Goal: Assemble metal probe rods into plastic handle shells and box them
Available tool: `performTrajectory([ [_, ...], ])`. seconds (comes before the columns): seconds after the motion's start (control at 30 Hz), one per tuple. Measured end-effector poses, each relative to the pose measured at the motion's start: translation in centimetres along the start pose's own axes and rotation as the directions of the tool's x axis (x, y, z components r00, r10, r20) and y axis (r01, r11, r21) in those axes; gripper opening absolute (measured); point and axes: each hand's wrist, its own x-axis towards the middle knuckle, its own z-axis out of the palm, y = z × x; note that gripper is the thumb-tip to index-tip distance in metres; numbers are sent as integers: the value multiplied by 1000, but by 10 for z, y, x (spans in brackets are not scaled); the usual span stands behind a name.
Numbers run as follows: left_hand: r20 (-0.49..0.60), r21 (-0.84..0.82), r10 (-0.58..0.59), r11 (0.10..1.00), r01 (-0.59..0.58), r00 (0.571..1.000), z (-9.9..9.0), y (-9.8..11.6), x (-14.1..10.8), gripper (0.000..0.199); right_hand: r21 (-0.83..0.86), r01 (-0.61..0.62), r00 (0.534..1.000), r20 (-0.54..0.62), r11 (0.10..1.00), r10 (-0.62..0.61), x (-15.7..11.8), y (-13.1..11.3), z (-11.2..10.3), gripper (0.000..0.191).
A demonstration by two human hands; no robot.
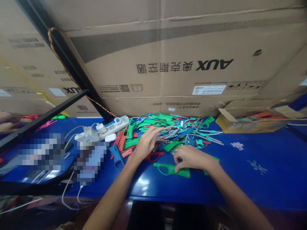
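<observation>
- At my right hand [193, 156]: a green casing [184, 172]
- Left of my left hand [146, 143]: a blue casing [116, 155]
- Beyond both: brown cardboard [115, 72], dark dotted band [124, 43]

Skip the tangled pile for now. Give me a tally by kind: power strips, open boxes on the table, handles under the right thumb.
White plastic multi-socket power strip: 1
Open brown cardboard box: 1
Green plastic looped handle, under the thumb of the right hand: 1
Total: 3
</observation>
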Motion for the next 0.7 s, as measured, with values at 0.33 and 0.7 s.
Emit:
performTrajectory([
  [0.33,150,16,-200,980,200,968,-29,39,-22,33,-106,-75,992,-113,992,63,-25,-8,0,20],
  [0.7,137,89,-317,947,307,938,-15,71,-116,37,-169,-319,790,-591,933,164,-51,-45,114,30],
])
